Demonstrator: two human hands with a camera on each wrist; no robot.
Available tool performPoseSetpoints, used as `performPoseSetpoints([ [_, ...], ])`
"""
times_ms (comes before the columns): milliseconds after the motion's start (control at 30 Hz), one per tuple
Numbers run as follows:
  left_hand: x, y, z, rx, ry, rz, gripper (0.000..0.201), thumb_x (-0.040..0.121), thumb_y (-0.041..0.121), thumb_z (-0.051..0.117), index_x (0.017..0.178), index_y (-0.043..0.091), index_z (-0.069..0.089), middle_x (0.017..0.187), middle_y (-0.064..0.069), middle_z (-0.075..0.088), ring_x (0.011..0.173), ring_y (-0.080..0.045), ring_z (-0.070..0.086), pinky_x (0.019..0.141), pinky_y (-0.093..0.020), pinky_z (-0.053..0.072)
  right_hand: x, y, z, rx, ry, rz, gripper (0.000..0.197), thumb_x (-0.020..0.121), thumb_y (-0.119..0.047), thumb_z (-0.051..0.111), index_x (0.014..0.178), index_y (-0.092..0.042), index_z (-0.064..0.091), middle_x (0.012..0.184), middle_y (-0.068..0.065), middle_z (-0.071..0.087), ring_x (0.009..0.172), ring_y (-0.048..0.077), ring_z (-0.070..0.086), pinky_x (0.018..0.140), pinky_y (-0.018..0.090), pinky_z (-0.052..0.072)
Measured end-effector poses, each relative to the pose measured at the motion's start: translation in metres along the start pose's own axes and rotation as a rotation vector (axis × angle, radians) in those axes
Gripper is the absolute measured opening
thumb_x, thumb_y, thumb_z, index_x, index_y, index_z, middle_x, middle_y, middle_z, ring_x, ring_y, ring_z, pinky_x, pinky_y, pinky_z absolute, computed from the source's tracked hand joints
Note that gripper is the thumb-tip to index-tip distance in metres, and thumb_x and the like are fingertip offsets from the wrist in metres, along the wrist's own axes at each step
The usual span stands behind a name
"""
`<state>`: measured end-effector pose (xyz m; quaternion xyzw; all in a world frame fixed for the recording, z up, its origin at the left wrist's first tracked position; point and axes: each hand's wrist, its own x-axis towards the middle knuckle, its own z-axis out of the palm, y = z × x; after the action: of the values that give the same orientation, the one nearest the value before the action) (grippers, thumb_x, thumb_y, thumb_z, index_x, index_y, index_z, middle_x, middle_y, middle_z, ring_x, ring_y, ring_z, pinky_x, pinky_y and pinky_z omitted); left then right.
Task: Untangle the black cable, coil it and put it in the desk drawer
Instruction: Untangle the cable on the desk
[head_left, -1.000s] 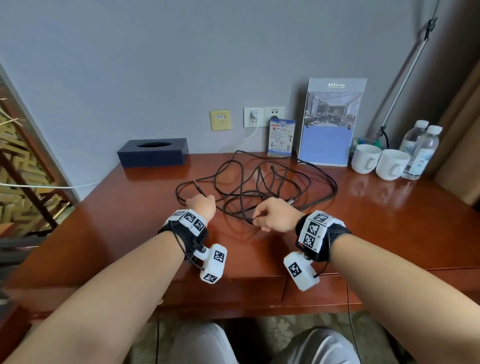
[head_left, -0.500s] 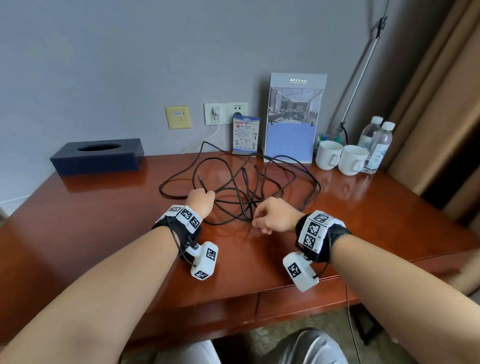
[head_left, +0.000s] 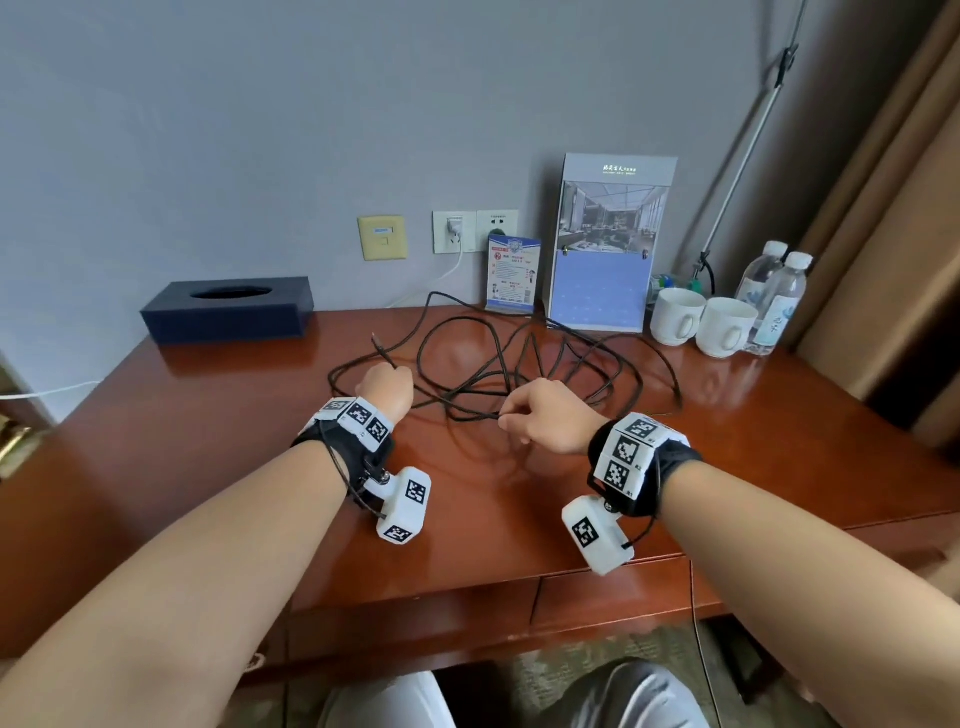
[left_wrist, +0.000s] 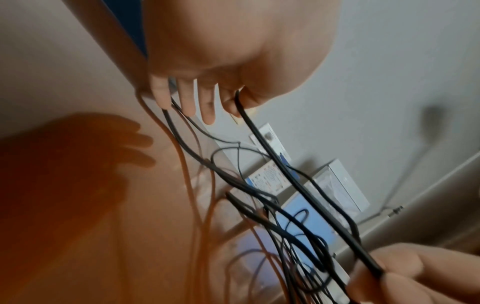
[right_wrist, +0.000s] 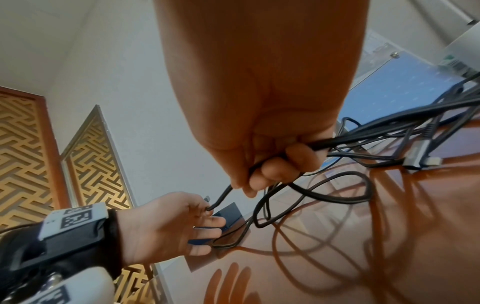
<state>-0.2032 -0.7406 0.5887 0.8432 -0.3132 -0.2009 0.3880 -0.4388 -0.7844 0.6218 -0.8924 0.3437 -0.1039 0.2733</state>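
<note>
The black cable (head_left: 524, 364) lies in a loose tangle of loops on the wooden desk (head_left: 208, 467). My left hand (head_left: 387, 387) pinches it close to one end between thumb and forefinger (left_wrist: 235, 105), the other fingers straight. My right hand (head_left: 545, 415) grips the same strand (left_wrist: 293, 179) in curled fingers (right_wrist: 280, 164), a hand's width to the right. The strand runs taut between the hands. The cable's other plug (right_wrist: 415, 160) rests on the desk in the tangle. Two drawer fronts (head_left: 608, 597) under the desk's front edge are closed.
A dark blue tissue box (head_left: 228, 309) sits at the back left. A standing brochure (head_left: 608, 244), a small card (head_left: 511, 275), two white cups (head_left: 675, 317) and water bottles (head_left: 779, 301) line the back right. A white charger is plugged into the wall socket (head_left: 454, 228).
The head view has swung and tilted. Both hands keep hold of the cable and are slightly further apart, the strand between them pulled straight.
</note>
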Motion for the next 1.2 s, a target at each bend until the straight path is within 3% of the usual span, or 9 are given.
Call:
performPoseSetpoints([
  [233, 0.003, -0.022, -0.045, 0.052, 0.102, -0.12, 0.036, 0.1, 0.013, 0.04, 0.12, -0.01, 0.058, 0.127, -0.028, 0.058, 0.118, -0.043, 0.053, 0.104, -0.045, 0.04, 0.0, -0.024, 0.009, -0.013, -0.006, -0.07, 0.016, 0.096, -0.026, 0.058, 0.086, -0.02, 0.069, 0.068, 0.001, 0.068, 0.062, 0.007, 0.063, 0.063, 0.015, 0.044],
  [500, -0.001, -0.031, -0.063, 0.115, 0.121, -0.134, 0.037, 0.102, 0.005, 0.035, 0.129, -0.012, 0.053, 0.133, -0.028, 0.055, 0.124, -0.041, 0.051, 0.102, -0.042, 0.042, -0.013, -0.025, 0.003, -0.025, -0.035, -0.081, 0.016, 0.096, -0.026, 0.057, 0.086, -0.021, 0.069, 0.073, 0.006, 0.071, 0.073, 0.016, 0.07, 0.074, 0.025, 0.053],
  [633, -0.002, -0.036, -0.069, 0.078, 0.156, -0.178, 0.038, 0.102, 0.004, 0.032, 0.132, -0.012, 0.05, 0.136, -0.026, 0.053, 0.125, -0.039, 0.052, 0.101, -0.038, 0.041, -0.02, -0.012, -0.004, -0.066, -0.039, -0.054, 0.02, 0.094, -0.025, 0.06, 0.077, -0.022, 0.068, 0.067, 0.001, 0.069, 0.069, 0.016, 0.067, 0.066, 0.022, 0.05],
  [833, -0.013, -0.035, -0.056, 0.021, 0.191, -0.181, 0.034, 0.098, 0.008, 0.044, 0.125, -0.01, 0.056, 0.124, -0.027, 0.061, 0.113, -0.042, 0.058, 0.087, -0.04, 0.043, -0.025, -0.004, -0.008, -0.077, -0.019, -0.026, 0.018, 0.093, -0.021, 0.06, 0.084, -0.013, 0.073, 0.058, -0.008, 0.061, 0.062, 0.01, 0.061, 0.059, 0.016, 0.042],
  [1033, -0.023, -0.036, -0.045, 0.013, 0.077, -0.189, 0.034, 0.096, 0.007, 0.048, 0.124, -0.009, 0.055, 0.116, -0.027, 0.063, 0.104, -0.041, 0.062, 0.077, -0.037, 0.045, -0.026, -0.013, -0.005, -0.073, -0.001, -0.057, 0.017, 0.094, -0.02, 0.061, 0.086, -0.012, 0.074, 0.067, -0.016, 0.06, 0.067, 0.006, 0.059, 0.073, 0.024, 0.046],
  [1200, -0.018, -0.035, -0.044, -0.058, 0.024, -0.193, 0.039, 0.093, 0.02, 0.059, 0.123, -0.005, 0.057, 0.123, -0.023, 0.059, 0.108, -0.038, 0.057, 0.097, -0.044, 0.051, -0.024, -0.023, -0.001, -0.065, -0.023, -0.084, 0.018, 0.094, -0.017, 0.06, 0.087, -0.006, 0.073, 0.063, -0.018, 0.056, 0.064, 0.002, 0.055, 0.077, 0.025, 0.048],
])
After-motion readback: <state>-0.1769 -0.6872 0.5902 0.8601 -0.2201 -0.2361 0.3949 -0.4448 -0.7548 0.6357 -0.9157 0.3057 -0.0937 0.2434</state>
